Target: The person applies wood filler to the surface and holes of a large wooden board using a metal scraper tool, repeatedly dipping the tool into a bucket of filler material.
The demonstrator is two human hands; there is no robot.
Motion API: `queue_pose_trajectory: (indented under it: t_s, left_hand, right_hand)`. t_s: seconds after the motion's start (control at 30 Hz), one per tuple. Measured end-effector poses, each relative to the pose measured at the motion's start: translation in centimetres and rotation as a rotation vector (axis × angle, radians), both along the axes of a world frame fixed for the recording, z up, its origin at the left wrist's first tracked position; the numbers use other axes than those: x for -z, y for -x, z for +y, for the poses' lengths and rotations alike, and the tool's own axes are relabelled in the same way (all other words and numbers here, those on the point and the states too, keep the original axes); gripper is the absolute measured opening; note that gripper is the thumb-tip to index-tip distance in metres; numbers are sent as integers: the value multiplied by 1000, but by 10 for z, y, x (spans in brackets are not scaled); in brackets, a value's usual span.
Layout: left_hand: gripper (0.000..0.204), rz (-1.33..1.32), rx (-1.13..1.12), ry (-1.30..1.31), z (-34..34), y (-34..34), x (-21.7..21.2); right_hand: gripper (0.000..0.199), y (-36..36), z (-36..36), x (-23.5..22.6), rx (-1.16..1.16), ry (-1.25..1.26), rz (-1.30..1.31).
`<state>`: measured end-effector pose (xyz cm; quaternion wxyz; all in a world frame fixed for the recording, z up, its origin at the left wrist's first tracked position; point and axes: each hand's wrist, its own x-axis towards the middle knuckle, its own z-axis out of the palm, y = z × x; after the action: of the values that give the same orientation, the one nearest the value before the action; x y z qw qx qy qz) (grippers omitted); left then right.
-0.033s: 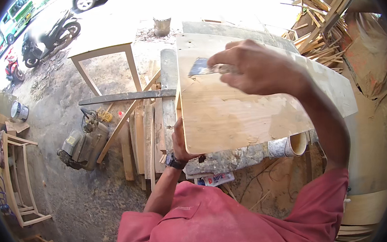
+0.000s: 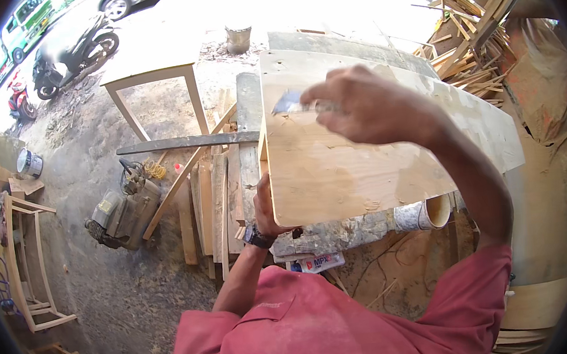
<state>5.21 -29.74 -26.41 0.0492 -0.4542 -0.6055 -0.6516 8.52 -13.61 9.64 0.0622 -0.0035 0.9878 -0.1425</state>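
My right hand (image 2: 371,107) is closed around a putty knife (image 2: 286,102), whose wide metal blade lies against the pale plywood panel (image 2: 336,169) near its left edge. Patches of smeared filler show on the panel's face, with a rough bit close to the blade. Low on the left side, my left hand (image 2: 265,208) grips the panel's edge; its fingertips are partly hidden behind the wood. A dark watch (image 2: 257,237) circles my left wrist.
Beneath the panel are a worn bench (image 2: 341,233), an open tub (image 2: 429,213) and a white plastic package (image 2: 319,262). A compressor (image 2: 127,216), loose boards (image 2: 222,195) and a wooden frame (image 2: 149,74) stand left. Scrap wood (image 2: 474,62) is heaped at far right.
My right hand and the putty knife have shifted slightly left and down, so the blade is nearer the panel's left edge. My left hand keeps its hold on the panel.
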Motion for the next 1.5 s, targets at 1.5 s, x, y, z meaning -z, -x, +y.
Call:
queue_pose_trajectory:
  t_s: [1.5]
  left_hand:
    - [110, -82, 15, -133, 1, -2, -28]
  right_hand:
    - [41, 21, -8, -25, 15, 15, -163]
